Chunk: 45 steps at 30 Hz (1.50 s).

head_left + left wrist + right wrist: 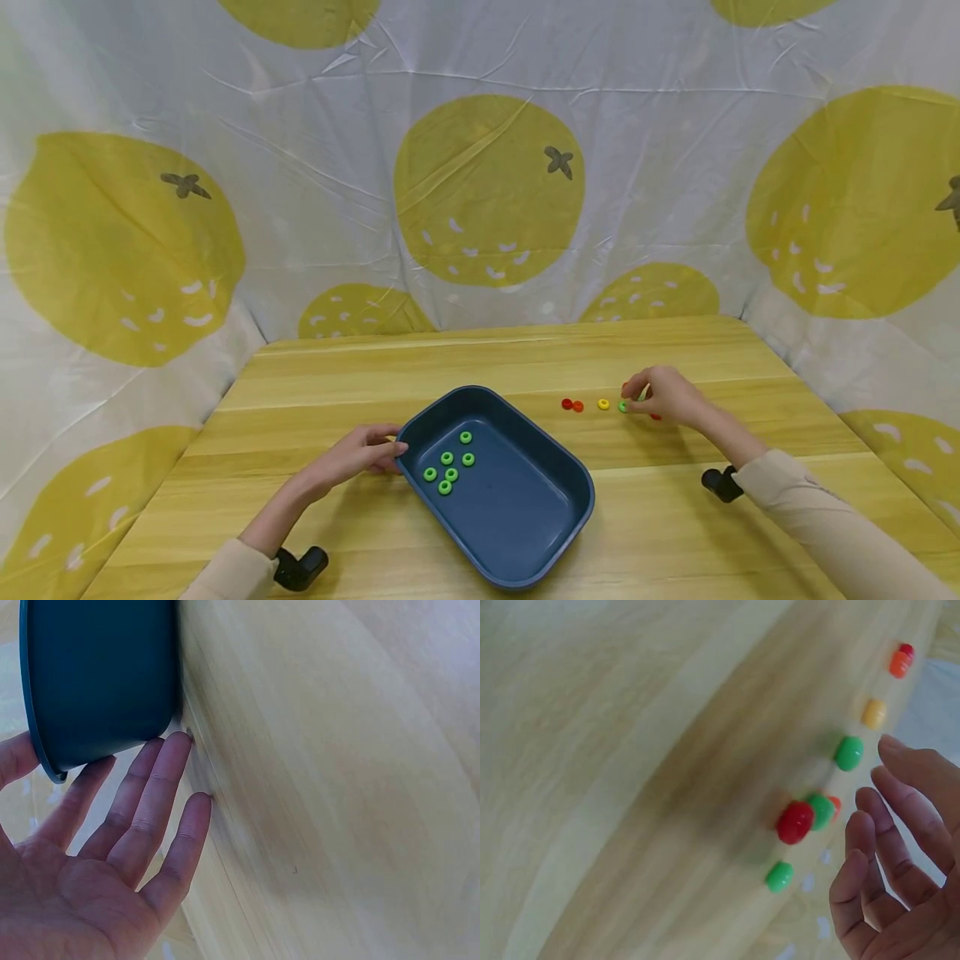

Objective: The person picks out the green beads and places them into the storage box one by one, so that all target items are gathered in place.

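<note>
1. The left hand [367, 452] grips the blue tray [517, 492] at its left corner: the thumb rests on the rim, and the other fingers reach under it along the outer wall.
2. The tray sits slantwise on the table [337, 375], in front of the person, with six green rings [452, 479] lying loosely grouped towards its far left end.
3. The right hand [671, 396] is over the table to the right of the tray; its fingers are loosely bent and apart, grasping nothing.
4. Nearest its thumb is a loose green ring [849, 753], on the table, with a yellow ring [874, 713] just beside it.
5. Further left lie a dark red ring [567, 404] and an orange ring [578, 407], touching or nearly so.
6. More green, red and orange rings lie close by the right hand, partly hidden in the head view.
7. Behind the table hangs a white cloth [315, 167] printed with big yellow fruit.
</note>
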Tool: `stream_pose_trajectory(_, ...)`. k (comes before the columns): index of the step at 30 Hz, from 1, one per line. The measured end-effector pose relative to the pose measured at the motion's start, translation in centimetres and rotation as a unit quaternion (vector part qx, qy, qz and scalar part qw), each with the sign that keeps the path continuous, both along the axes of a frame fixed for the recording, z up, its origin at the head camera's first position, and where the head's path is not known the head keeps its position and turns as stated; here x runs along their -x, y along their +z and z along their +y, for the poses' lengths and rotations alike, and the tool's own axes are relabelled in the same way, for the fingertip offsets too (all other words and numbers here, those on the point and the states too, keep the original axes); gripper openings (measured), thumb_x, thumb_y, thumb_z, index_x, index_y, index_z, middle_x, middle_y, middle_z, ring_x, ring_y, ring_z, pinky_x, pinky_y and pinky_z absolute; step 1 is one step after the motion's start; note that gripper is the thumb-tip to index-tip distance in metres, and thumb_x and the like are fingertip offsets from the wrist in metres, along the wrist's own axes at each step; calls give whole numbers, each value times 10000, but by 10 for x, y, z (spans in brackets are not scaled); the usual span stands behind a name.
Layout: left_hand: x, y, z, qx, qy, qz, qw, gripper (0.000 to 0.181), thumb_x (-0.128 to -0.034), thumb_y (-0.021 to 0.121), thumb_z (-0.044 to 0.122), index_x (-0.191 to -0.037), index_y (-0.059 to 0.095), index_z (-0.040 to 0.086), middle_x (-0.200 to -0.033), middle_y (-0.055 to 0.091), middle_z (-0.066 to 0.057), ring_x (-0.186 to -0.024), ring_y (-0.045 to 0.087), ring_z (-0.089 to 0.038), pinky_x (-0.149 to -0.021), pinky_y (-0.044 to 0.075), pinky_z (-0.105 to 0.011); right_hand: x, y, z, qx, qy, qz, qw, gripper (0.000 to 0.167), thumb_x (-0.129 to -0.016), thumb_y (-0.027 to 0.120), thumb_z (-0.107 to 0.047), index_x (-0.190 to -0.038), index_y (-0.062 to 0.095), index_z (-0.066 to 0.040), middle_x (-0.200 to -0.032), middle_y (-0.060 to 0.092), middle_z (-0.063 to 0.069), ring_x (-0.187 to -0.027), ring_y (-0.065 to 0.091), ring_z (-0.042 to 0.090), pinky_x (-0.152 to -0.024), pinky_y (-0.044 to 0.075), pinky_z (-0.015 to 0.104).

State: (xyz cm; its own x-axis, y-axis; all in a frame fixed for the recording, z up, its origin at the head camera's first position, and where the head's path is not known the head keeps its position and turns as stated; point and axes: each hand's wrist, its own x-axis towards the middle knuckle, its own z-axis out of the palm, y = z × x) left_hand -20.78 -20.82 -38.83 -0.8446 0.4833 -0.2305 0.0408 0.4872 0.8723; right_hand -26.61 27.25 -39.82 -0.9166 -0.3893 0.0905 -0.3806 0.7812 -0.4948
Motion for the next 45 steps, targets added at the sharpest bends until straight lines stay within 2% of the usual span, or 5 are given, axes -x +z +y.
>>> stream_pose_trajectory(8, -1, 0, 2, 36, 2, 23, 10000, 555, -955, 512, 300, -1344, 420, -85, -1138, 644, -221, -939, 685, -286, -845, 523, -412, 2, -9, -7, -436, 35, 11, 9990, 84, -768, 749, -98, -845, 718, -80, -786, 678, 3, -687, 529, 93, -625, 441, 253)
stream_pose_trajectory(18, -1, 0, 1, 84, 5, 53, 10000, 544, -956, 510, 317, -1329, 440, -74, -1134, 643, -213, -935, 683, -293, -847, 525, -408, 1, -11, -7, -380, 60, 308, 9988, 66, -783, 733, -101, -845, 725, -79, -776, 676, -5, -677, 542, 81, -613, 447, 234)
stream_pose_trajectory(26, -1, 0, 0, -7, 9, 18, 10000, 546, -955, 515, 295, -1340, 425, -82, -1141, 636, -229, -946, 677, -318, -856, 515, -439, 6, 15, -7, 209, -64, 300, 9993, 176, -812, 714, -126, -943, 716, -8, -825, 695, 67, -668, 564, 119, -597, 464, 224)
stream_pose_trajectory(35, -2, 1, 0, -65, -16, 37, 10000, 540, -956, 512, 286, -1338, 423, -86, -1144, 635, -238, -950, 676, -327, -872, 511, -451, 12, 47, -38, 713, -157, 255, 9970, 217, -833, 708, -239, -1000, 728, -101, -924, 708, 87, -778, 617, 187, -647, 496, 278)
stream_pose_trajectory(45, -3, 2, 1, -124, -60, 44, 9999, 532, -959, 511, 279, -1331, 427, -91, -1156, 626, -253, -958, 676, -334, -879, 507, -464, 19, 69, -118, 1312, 629, 97, 9893, 213, -823, 719, -220, -1003, 725, -106, -934, 722, 83, -743, 652, 182, -619, 512, 275)
